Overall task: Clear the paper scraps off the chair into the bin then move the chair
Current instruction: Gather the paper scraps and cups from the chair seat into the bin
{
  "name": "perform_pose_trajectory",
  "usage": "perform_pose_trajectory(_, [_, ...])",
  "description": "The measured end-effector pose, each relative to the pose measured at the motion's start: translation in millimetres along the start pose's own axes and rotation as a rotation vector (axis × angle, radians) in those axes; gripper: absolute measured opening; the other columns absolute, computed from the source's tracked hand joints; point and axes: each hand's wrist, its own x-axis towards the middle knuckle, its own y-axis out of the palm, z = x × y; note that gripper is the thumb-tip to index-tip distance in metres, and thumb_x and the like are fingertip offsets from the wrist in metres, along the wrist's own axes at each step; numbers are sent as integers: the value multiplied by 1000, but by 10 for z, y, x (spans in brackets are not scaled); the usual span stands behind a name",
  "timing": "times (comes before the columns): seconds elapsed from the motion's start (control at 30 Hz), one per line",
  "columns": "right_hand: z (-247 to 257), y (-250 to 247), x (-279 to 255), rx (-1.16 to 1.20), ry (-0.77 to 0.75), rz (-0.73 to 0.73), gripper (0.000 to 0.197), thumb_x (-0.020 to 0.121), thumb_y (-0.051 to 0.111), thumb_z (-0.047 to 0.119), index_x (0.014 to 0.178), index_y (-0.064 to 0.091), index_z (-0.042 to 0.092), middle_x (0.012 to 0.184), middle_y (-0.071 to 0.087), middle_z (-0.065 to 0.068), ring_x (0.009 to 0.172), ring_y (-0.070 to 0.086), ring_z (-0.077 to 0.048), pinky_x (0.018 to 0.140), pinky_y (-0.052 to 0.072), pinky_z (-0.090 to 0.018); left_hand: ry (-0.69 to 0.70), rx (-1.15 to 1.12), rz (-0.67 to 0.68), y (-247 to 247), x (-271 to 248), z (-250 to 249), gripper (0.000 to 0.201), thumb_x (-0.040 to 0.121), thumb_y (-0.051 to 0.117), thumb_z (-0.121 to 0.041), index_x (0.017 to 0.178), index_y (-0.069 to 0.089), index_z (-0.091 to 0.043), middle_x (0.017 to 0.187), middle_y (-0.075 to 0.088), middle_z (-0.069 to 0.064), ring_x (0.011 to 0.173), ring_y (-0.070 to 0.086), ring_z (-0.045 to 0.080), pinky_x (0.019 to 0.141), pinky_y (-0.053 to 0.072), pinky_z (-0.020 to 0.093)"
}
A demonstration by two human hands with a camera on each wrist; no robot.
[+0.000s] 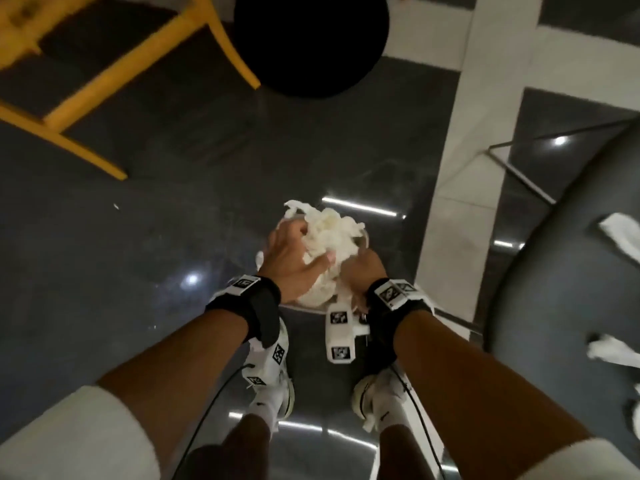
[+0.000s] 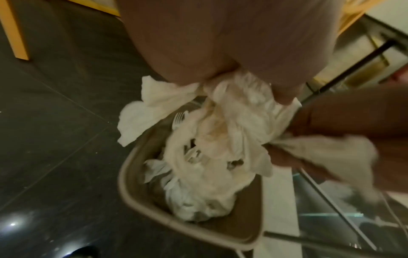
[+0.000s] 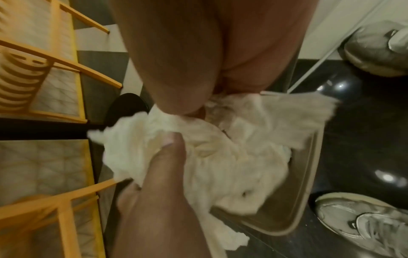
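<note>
Both hands hold one crumpled wad of white paper scraps [image 1: 329, 237] just above a beige bin [image 1: 364, 238] on the floor between my feet. My left hand [image 1: 298, 251] grips the wad's left side, thumb pressed into the paper. My right hand [image 1: 360, 271] grips its right side, fingers hidden under the paper. In the left wrist view the paper scraps [image 2: 220, 139] hang into the bin [image 2: 125, 183], which holds more paper. In the right wrist view the wad [image 3: 232, 157] covers most of the bin [image 3: 309, 192]. The dark grey chair [image 1: 571, 271] at right carries more loose scraps [image 1: 620, 233].
A yellow wooden chair [image 1: 104, 74] stands at upper left, and a black round base [image 1: 311, 43] at top centre. My white shoes [image 1: 273, 382] flank the bin. A white plastic fork [image 2: 178, 118] lies among the bin's paper. The floor is dark and glossy with pale stripes.
</note>
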Motion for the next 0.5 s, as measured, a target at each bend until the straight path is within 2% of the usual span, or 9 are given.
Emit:
perform_pose_trajectory(0.07, [-97,153,241,122,-6,-63,45,77,49,17,119,67,18,107,74,-10,99,71,-31,89,59,-49,-3,-17,60,104,73,225,74,83,62,-40,140,20,-18,149,28,5,135,31,23,113,33,41])
perform_pose_trajectory(0.1, [-105,208,341,128,-18,-47,43,75,48,19,114,68,18,106,74,-12,99,70,-33,90,57,-54,13,-26,92,156,123,322,76,83,60,-36,143,17,-17,150,27,6,137,31,23,114,31,40])
perform_pose_trajectory(0.17, [9,279,357,-59,-13,3,46,83,46,22,125,61,9,123,66,-19,112,63,-38,102,50,-51,90,97,152,245,244,466,73,85,55,-24,146,16,-12,152,24,10,142,26,25,119,25,38])
perform_pose_trajectory(0.23, [-22,295,429,-432,3,85,45,99,40,17,141,46,2,142,51,-22,131,50,-38,111,40,-43,175,301,229,358,370,600,67,87,51,-14,147,22,-6,153,23,12,146,21,30,121,21,39])
perform_pose_trajectory(0.27, [-73,292,472,-604,-8,100,45,100,41,15,143,43,2,146,48,-20,134,48,-35,112,40,-40,181,375,296,424,433,663,67,86,51,-11,147,24,-6,153,22,11,147,19,32,121,23,41])
perform_pose_trajectory(0.33, [-180,279,505,-829,-41,127,42,98,47,18,138,50,7,142,54,-15,128,54,-30,104,46,-36,150,450,455,528,500,689,73,86,54,-13,151,21,-9,157,18,9,149,16,33,120,25,45])
perform_pose_trajectory(0.4, [-198,251,470,-900,-70,126,37,98,50,21,133,56,9,135,60,-13,121,59,-29,92,48,-32,115,473,534,540,541,610,79,88,57,-17,155,14,-12,163,12,8,151,15,32,120,24,44])
perform_pose_trajectory(0.47, [-138,168,370,-801,-44,65,38,99,49,16,136,53,6,136,57,-14,124,57,-34,92,46,-35,85,493,499,488,577,478,79,89,57,-19,156,14,-16,165,9,9,151,14,35,120,25,46])
perform_pose_trajectory(0.5, [-99,102,320,-757,-35,33,40,99,47,14,137,52,6,138,55,-15,125,56,-34,94,46,-35,75,513,483,433,594,388,75,90,56,-20,155,20,-16,165,10,10,150,16,36,119,27,47])
